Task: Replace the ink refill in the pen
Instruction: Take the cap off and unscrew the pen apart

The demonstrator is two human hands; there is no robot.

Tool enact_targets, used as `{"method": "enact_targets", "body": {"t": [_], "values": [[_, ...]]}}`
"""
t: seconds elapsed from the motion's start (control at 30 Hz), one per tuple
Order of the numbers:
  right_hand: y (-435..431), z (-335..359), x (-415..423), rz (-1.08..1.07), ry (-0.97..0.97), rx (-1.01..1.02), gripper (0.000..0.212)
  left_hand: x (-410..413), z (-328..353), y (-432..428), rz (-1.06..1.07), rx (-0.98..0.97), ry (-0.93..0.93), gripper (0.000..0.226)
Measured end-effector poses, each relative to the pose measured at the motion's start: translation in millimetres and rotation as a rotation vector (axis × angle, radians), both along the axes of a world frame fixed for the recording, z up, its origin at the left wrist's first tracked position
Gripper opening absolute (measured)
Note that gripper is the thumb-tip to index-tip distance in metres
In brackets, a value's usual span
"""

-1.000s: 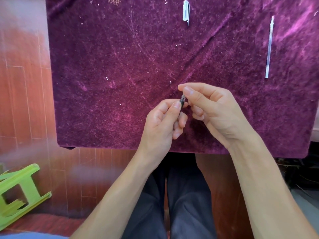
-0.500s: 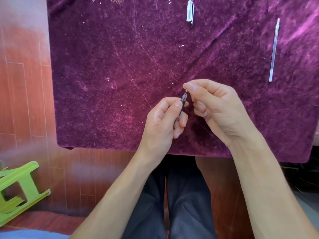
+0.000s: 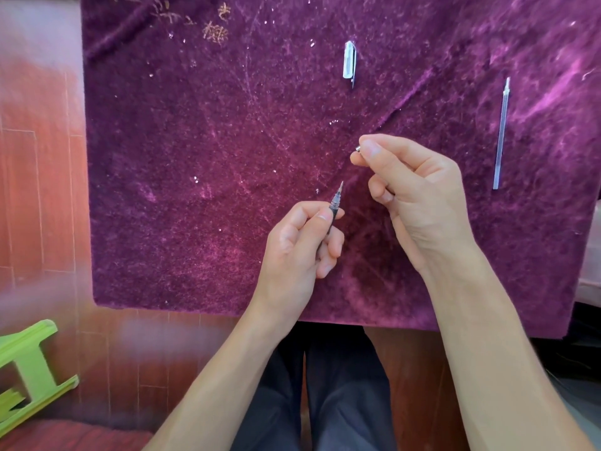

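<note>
My left hand (image 3: 300,242) grips the dark pen barrel (image 3: 335,203) upright-tilted over the purple cloth, with the refill's tip sticking out of its open front end. My right hand (image 3: 409,196) pinches a small metal tip piece (image 3: 358,148) between thumb and forefinger, a short way above and right of the barrel. A clear pen cap (image 3: 349,63) lies on the cloth at the upper middle. A long thin spare refill (image 3: 501,135) lies on the cloth at the right, pointing away from me.
The purple velvet cloth (image 3: 195,157) covers the table; its near edge hangs above my legs. A green plastic stool (image 3: 29,369) lies on the wooden floor at the lower left. Some straw-like bits (image 3: 213,30) sit at the cloth's far edge.
My hands have come apart: the right hand pulled the metal tip piece off the barrel and moved up and right. The refill tip now shows at the barrel's end.
</note>
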State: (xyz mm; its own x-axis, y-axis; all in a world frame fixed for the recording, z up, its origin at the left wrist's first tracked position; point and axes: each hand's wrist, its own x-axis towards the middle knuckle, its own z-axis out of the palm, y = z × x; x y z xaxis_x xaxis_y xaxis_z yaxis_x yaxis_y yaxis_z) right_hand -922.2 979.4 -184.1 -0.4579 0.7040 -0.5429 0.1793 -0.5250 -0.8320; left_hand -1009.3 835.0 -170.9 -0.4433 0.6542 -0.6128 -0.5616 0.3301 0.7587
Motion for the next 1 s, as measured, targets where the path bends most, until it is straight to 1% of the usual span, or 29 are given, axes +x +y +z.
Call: {"method": "enact_targets", "body": {"t": [0.07,0.17,0.27,0.4,0.47,0.67,1.0], "values": [[13.3,-0.4,-7.4,-0.003,-0.027,0.07,0.007,-3.2,-1.4,4.3,0.011,-0.003,-0.006,0.025],[37.0,-3.3,-21.5,-0.02,-0.116,0.213,0.009,-8.7,-3.9,11.5,0.013,-0.015,0.007,0.025],[61.1,-7.2,-37.7,-0.021,-0.204,0.353,0.007,-13.6,-5.9,18.6,0.022,-0.027,0.022,0.026],[83.1,-12.6,-54.9,0.088,-0.37,0.599,0.009,-19.4,-7.5,25.9,0.029,-0.033,0.012,0.027],[89.2,-15.4,-60.4,0.139,-0.435,0.689,0.012,-21.8,-7.8,28.9,0.037,-0.031,0.001,0.028],[91.5,-20.5,-66.3,0.223,-0.497,0.765,0.013,-26.9,-7.3,34.9,0.035,-0.031,0.011,0.026],[89.1,-22.8,-66.3,0.227,-0.556,0.763,0.016,-31.9,-11.7,34.0,0.046,-0.034,0.009,0.027]]}}
